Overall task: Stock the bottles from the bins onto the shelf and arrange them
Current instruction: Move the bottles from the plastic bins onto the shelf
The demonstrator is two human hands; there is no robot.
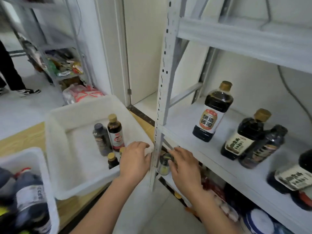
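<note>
Just under the shelf point(219, 149) edge, beside its post point(157, 132), the right hand point(184, 168) curls its fingers round a small bottle point(163, 168), long axis upright, cap topmost. Over the white bin point(55, 149) corner, the left hand point(135, 159) bends its fingers, gripping the rim.

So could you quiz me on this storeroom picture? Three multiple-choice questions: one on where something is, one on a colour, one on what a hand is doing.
1. Where does the white-labelled bottle stand? A on the floor; B on the shelf; C on a chair.
2. What colour is the bin beside the shelf? A white; B blue; C red.
3. What is the right hand doing? A hanging empty; B holding a small bottle; C opening a door.
Answers: 1 B, it stands upright on the shelf board. 2 A, its walls are white. 3 B, its fingers curl round the bottle.
</note>
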